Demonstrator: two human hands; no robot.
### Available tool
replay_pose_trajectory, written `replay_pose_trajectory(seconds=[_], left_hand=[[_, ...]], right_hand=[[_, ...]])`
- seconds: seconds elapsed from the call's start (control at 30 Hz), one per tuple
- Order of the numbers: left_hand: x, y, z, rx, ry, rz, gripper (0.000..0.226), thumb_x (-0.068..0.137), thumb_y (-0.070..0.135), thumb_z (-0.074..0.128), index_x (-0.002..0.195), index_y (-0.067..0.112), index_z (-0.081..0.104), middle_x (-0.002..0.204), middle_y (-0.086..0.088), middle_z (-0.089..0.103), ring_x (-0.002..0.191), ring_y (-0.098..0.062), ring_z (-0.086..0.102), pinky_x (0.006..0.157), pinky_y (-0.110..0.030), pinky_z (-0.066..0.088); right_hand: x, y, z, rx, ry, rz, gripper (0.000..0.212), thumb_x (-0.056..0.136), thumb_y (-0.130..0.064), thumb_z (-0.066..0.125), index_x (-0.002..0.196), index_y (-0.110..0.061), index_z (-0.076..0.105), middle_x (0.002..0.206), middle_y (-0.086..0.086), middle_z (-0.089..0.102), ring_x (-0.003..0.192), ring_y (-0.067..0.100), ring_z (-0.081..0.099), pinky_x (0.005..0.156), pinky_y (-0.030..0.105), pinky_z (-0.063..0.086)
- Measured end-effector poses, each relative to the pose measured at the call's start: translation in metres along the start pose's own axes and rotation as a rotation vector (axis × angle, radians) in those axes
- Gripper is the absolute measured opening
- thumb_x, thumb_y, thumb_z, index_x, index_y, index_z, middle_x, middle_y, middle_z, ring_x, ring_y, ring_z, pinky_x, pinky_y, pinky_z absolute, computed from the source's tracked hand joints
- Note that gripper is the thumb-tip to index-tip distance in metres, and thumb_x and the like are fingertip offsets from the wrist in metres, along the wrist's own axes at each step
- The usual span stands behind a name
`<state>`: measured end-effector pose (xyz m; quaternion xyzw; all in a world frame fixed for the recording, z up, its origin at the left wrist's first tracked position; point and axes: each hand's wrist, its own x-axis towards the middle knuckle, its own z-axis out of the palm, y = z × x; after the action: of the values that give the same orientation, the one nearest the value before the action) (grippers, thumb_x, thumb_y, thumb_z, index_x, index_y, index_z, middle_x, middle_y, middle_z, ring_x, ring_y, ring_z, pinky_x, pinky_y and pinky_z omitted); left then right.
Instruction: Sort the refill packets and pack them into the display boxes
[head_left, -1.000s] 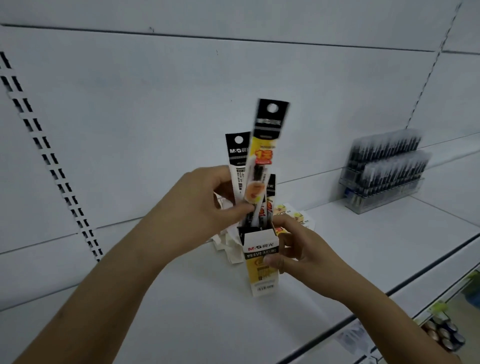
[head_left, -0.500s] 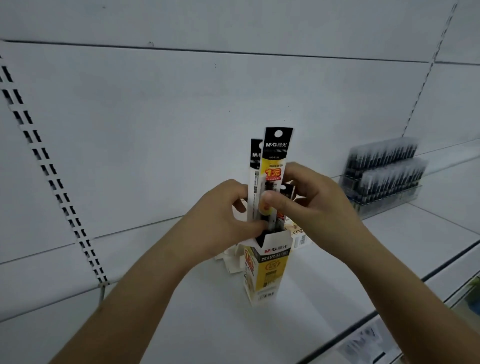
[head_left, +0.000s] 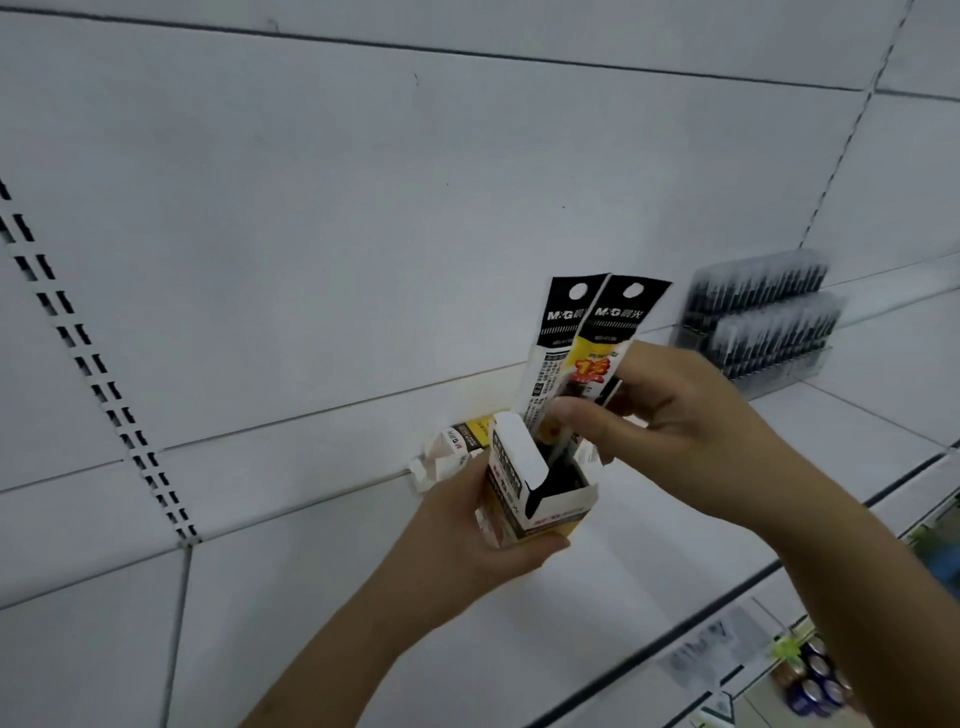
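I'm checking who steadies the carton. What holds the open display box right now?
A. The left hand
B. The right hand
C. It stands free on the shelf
A: the left hand grips the display box from below, while the right hand pinches the refill packets.

White shelf (head_left: 649, 587), clear pen rack (head_left: 763, 322), perhaps cans (head_left: 815, 680)

- Soft, even, cool light is spread over the white shelf (head_left: 649, 582); no glare is seen.
- Faint shadows are cast beneath the left hand (head_left: 483, 540).
- Straight lines are bowed by wide-angle distortion.
- The pen rack (head_left: 763, 322) is blurred.
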<state>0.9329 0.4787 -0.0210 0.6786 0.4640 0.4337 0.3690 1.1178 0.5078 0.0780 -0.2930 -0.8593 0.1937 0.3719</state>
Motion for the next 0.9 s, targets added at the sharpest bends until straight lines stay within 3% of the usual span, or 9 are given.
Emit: replay_pose_trajectory(seconds=[0.07,0.2,0.3,0.37,0.47,0.57,0.67,0.8,0.9], left_hand=[[-0.001,-0.001,-0.004,-0.018,-0.036,-0.008,0.053,0.078,0.023,0.082,0.121,0.038,0.057,0.111,0.026,0.068,0.105,0.004,0.064,0.084,-0.011,0.05],[-0.003,0.001,-0.008,-0.046,-0.086,-0.038,0.05,0.08,0.015,0.079,0.118,0.035,0.054,0.101,0.031,0.066,0.1,0.008,0.064,0.076,-0.008,0.049],[-0.003,0.001,-0.008,-0.074,-0.1,-0.072,0.05,0.08,0.01,0.079,0.117,0.033,0.053,0.096,0.035,0.066,0.096,0.011,0.064,0.073,-0.006,0.049],[-0.003,0.003,-0.009,-0.065,-0.088,-0.07,0.054,0.077,0.013,0.081,0.116,0.037,0.053,0.099,0.036,0.065,0.098,0.012,0.063,0.073,-0.006,0.049],[-0.004,0.009,-0.012,-0.039,-0.048,-0.037,0.054,0.075,0.013,0.083,0.11,0.042,0.055,0.1,0.037,0.065,0.098,0.013,0.062,0.074,-0.005,0.048],[-0.003,0.011,-0.015,-0.051,-0.047,-0.02,0.05,0.076,0.008,0.081,0.105,0.041,0.057,0.093,0.041,0.065,0.092,0.017,0.061,0.071,-0.001,0.045],[-0.004,0.011,-0.015,-0.076,-0.041,-0.014,0.053,0.076,0.004,0.08,0.106,0.041,0.057,0.095,0.039,0.066,0.095,0.016,0.062,0.073,-0.001,0.045],[-0.003,0.007,-0.013,-0.107,-0.018,-0.041,0.047,0.077,0.004,0.079,0.105,0.035,0.059,0.092,0.035,0.069,0.09,0.014,0.065,0.07,-0.002,0.046],[-0.002,0.006,-0.011,-0.089,-0.009,-0.018,0.052,0.077,0.006,0.08,0.108,0.041,0.057,0.096,0.035,0.068,0.094,0.012,0.065,0.073,-0.003,0.047]], right_hand=[[0.0,-0.002,-0.003,-0.121,0.012,-0.041,0.018,0.092,-0.037,0.058,0.095,-0.024,0.07,0.085,-0.022,0.065,0.076,-0.003,0.063,0.06,0.008,0.046],[-0.002,-0.009,0.0,-0.226,-0.042,-0.106,0.011,0.091,-0.034,0.058,0.094,-0.03,0.068,0.078,-0.033,0.057,0.076,-0.01,0.059,0.062,0.003,0.042],[-0.003,-0.011,-0.001,-0.254,-0.078,-0.042,0.02,0.09,-0.042,0.054,0.096,-0.031,0.069,0.084,-0.018,0.067,0.077,0.0,0.062,0.062,0.018,0.049],[-0.006,-0.014,-0.003,-0.289,-0.074,-0.023,0.029,0.09,-0.048,0.051,0.095,-0.028,0.072,0.083,-0.014,0.069,0.075,0.002,0.062,0.06,0.02,0.048],[-0.011,-0.02,-0.007,-0.233,-0.024,-0.034,0.023,0.091,-0.045,0.053,0.093,-0.031,0.071,0.087,-0.016,0.069,0.075,0.003,0.064,0.058,0.013,0.046],[-0.013,-0.025,-0.009,-0.099,-0.044,-0.046,0.016,0.093,-0.041,0.056,0.104,-0.052,0.06,0.097,-0.024,0.07,0.083,0.003,0.069,0.067,0.015,0.053],[-0.014,-0.028,-0.012,-0.086,-0.015,-0.014,0.017,0.091,-0.042,0.062,0.105,-0.052,0.062,0.102,-0.027,0.071,0.084,-0.004,0.069,0.071,0.012,0.054],[-0.016,-0.037,-0.021,-0.174,0.059,0.003,0.011,0.083,-0.043,0.064,0.077,-0.052,0.064,0.076,-0.05,0.058,0.075,-0.022,0.061,0.062,-0.003,0.042],[-0.017,-0.046,-0.019,-0.31,0.076,0.049,0.016,0.083,-0.047,0.063,0.07,-0.056,0.058,0.062,-0.052,0.05,0.065,-0.019,0.06,0.056,-0.001,0.041]])
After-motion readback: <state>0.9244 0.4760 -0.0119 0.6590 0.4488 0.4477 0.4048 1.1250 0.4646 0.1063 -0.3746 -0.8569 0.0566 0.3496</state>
